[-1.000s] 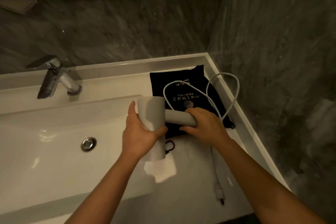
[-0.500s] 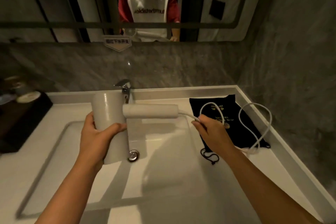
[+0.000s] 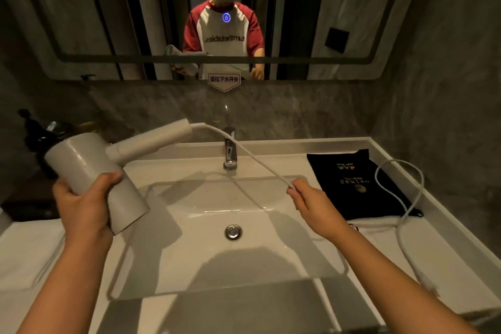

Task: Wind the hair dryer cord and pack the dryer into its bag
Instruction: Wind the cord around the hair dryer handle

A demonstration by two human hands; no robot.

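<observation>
My left hand (image 3: 84, 206) grips the barrel of the pale grey hair dryer (image 3: 89, 171), held up over the left of the sink with its handle pointing up and right. The white cord (image 3: 252, 156) runs taut from the handle's end down to my right hand (image 3: 311, 202), which pinches it above the basin. Past that hand the cord loops loosely over the black drawstring bag (image 3: 349, 184) and trails toward the front right, where its plug end is blurred. The bag lies flat on the counter at the right, gold print facing up.
A white basin (image 3: 189, 266) with a chrome drain (image 3: 233, 232) lies below my hands, and a chrome faucet (image 3: 230, 149) stands behind it. Dark toiletry items (image 3: 40, 130) sit at the back left. A mirror above reflects a person. A grey wall borders the counter's right side.
The left hand carried the dryer left and higher, tilting its handle upward. My right hand slid along the cord away from the handle, drawing it taut. The view shifted left and up.
</observation>
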